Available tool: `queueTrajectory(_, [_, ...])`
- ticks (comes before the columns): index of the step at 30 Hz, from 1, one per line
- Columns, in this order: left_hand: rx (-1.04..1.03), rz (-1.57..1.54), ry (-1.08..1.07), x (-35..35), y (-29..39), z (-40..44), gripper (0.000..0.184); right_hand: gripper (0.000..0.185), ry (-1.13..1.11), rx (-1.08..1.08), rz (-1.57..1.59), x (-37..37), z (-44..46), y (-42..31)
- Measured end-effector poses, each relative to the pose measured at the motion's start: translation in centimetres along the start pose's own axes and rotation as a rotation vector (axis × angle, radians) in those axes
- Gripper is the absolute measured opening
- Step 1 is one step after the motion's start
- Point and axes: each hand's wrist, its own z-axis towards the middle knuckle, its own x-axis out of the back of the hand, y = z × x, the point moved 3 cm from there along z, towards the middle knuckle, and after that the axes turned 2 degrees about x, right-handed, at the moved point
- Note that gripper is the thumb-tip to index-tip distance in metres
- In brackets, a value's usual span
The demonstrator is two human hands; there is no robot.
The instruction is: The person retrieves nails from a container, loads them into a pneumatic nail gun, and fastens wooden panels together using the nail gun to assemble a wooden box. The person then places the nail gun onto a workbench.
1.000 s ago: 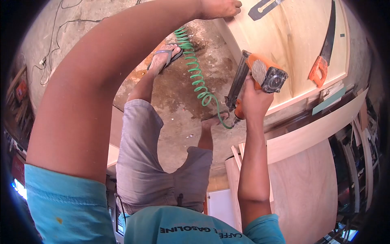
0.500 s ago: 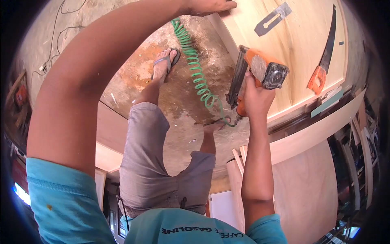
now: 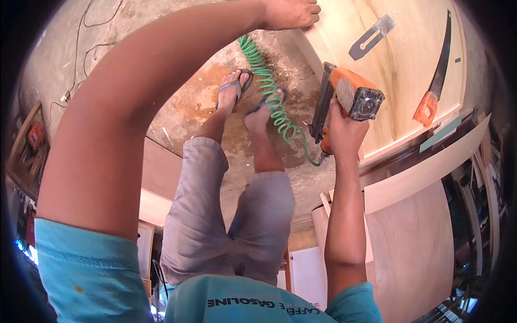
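My right hand (image 3: 347, 132) is wrapped round the handle of an orange and black pneumatic nail gun (image 3: 344, 89), held beside the near left edge of a pale wooden panel (image 3: 404, 70). A coiled green air hose (image 3: 266, 81) runs to the base of its handle. At the top of the view, my left hand (image 3: 293, 13) is closed with its fingers curled, by the panel's left edge; what it grips, if anything, is hidden. On the panel lie a slotted metal plane blade (image 3: 371, 36) and a handsaw (image 3: 433, 81) with an orange handle.
Wooden strips and a curved thin sheet (image 3: 431, 161) run along the panel's near side. A larger plywood sheet (image 3: 412, 242) stands nearer my right arm. Black cables (image 3: 78, 48) lie on the stained concrete floor (image 3: 186, 102) at the left.
My right foot has stepped forward, close to the left foot. My left hand has shifted slightly right and its fingers are now curled. The nail gun stays in my right hand.
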Motion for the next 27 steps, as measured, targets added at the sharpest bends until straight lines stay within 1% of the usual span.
queueTrajectory(4, [-0.014, -0.002, 0.024, 0.2, -0.2, 0.1, 0.017, 0.025, -0.007, -0.032, 0.04, -0.3, 0.4, 0.3])
queueTrajectory(6, [-0.028, 0.022, 0.011, -0.4, -0.3, 0.0, 0.016, 0.024, -0.018, -0.014, 0.009, -0.4, 0.0, 1.1])
queueTrajectory(8, [-0.026, 0.022, 0.014, -0.1, -0.5, 0.2, 0.014, 0.023, -0.011, 0.103, -0.067, -0.8, 0.4, 1.5])
queueTrajectory(10, [-0.005, -0.018, 0.019, -0.1, -0.3, 0.1, 0.013, 0.023, -0.005, 0.089, -0.037, -0.8, 0.4, 1.6])
queueTrajectory(13, [0.013, 0.029, 0.039, -0.7, 0.0, 0.1, 0.013, 0.025, 0.001, -0.032, 0.044, -0.5, -0.1, 1.4])
queueTrajectory(15, [0.015, 0.011, 0.049, -0.7, 0.0, -0.1, 0.013, 0.026, 0.003, -0.063, 0.076, -0.4, -0.2, 0.8])
queueTrajectory(17, [0.017, 0.0, 0.049, -0.6, 0.0, -0.1, 0.013, 0.027, 0.009, -0.018, 0.065, -0.1, -0.1, 0.2])
queueTrajectory(19, [0.019, -0.001, 0.038, -0.4, 0.0, -0.2, 0.013, 0.027, -0.002, -0.064, 0.039, -0.1, -0.1, 0.2])
queueTrajectory(20, [0.034, -0.012, 0.016, -0.3, -0.2, 0.0, 0.013, 0.027, -0.007, -0.085, 0.029, -0.1, 0.2, 0.1])
queueTrajectory(23, [0.084, -0.039, -0.075, -0.2, -0.3, 0.2, 0.015, 0.026, 0.013, 0.099, -0.029, -0.4, 0.5, 1.6])
queueTrajectory(25, [0.12, -0.051, -0.163, -0.5, -0.4, 0.3, 0.021, 0.025, -0.006, 0.02, -0.004, -0.4, 0.5, 2.1])
queueTrajectory(26, [0.08, -0.095, 0.038, -0.3, -0.2, 0.0, 0.009, 0.024, -0.022, -0.018, 0.008, -0.5, 0.5, 1.9])
queueTrajectory(27, [0.072, -0.082, 0.042, -0.4, -1.0, -0.2, 0.01, 0.024, -0.029, 0.012, 0.009, -0.8, 0.8, 1.2])
